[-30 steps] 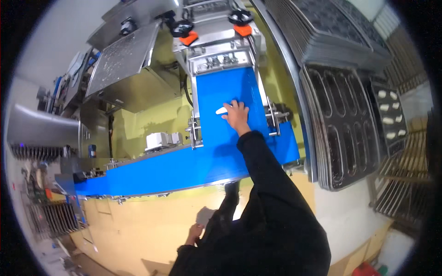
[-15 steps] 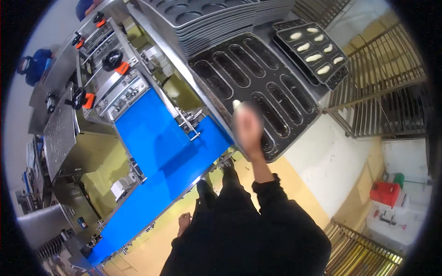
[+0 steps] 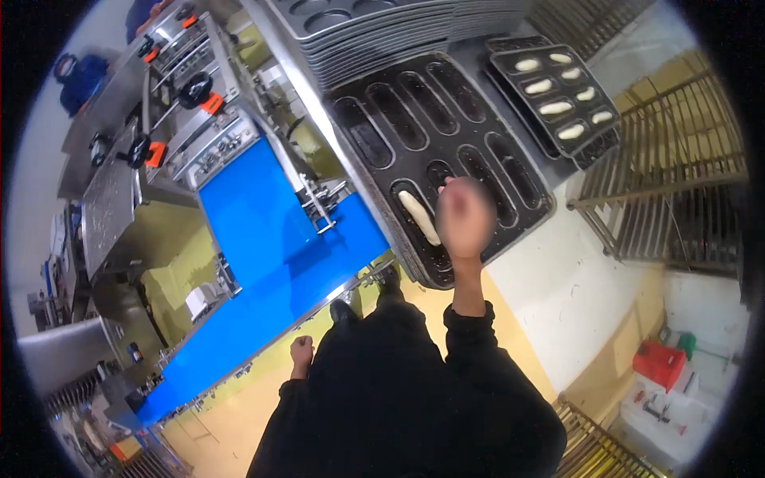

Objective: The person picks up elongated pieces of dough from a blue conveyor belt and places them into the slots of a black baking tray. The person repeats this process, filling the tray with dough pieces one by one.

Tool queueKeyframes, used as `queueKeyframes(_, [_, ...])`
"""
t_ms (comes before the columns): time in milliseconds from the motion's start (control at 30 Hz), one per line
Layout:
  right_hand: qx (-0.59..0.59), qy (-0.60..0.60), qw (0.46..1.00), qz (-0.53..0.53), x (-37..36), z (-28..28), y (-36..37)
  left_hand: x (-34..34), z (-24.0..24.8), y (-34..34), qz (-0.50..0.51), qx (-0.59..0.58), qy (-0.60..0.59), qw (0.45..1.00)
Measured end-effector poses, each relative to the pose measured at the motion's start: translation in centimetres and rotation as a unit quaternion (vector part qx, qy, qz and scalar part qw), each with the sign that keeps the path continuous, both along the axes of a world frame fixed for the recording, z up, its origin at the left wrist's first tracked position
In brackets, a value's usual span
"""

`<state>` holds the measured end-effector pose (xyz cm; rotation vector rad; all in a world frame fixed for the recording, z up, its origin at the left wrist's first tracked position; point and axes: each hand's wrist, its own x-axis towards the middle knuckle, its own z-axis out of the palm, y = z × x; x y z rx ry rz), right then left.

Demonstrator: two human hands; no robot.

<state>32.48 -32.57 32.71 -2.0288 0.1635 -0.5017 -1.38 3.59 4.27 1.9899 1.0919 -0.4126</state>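
Observation:
A pale, long dough piece lies in the nearest left slot of a dark baking tray with two rows of oblong moulds. Over the slots beside it is my right hand, apart from the dough. It is blurred, and its fingers are mostly hidden, so I cannot tell whether they are open or closed. My left hand hangs low by my body, near the edge of the blue conveyor belt. Its fingers are curled in, with nothing visible in them.
Behind the dark tray rises a stack of grey pans with round moulds. At the far right, a smaller tray holds several short dough pieces. A metal rack stands on the right. A person in blue is at the far left, beyond the machine.
The dough piece that was at my right hand now lies in the near left slot. My right hand has shifted right, away from it. My left hand still hangs low.

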Motion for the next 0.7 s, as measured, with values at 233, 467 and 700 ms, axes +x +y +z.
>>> queueKeyframes(233, [0.124, 0.064, 0.934, 0.328, -3.8, -2.1, 10.5, 1.8, 0.0, -1.2, 0.023, -0.019, -0.104, 0.994])
queueKeyframes(467, [-0.06, 0.228, 0.782, 0.577, -9.5, -19.6, 17.0, 3.7, -0.4, 0.8, -0.067, -0.121, -0.064, 0.988])
queueKeyframes(700, [-0.103, 0.495, 0.778, 0.374, -12.5, -29.8, 6.8, 2.6, -0.5, 2.5, -0.119, -0.053, -0.028, 0.991])
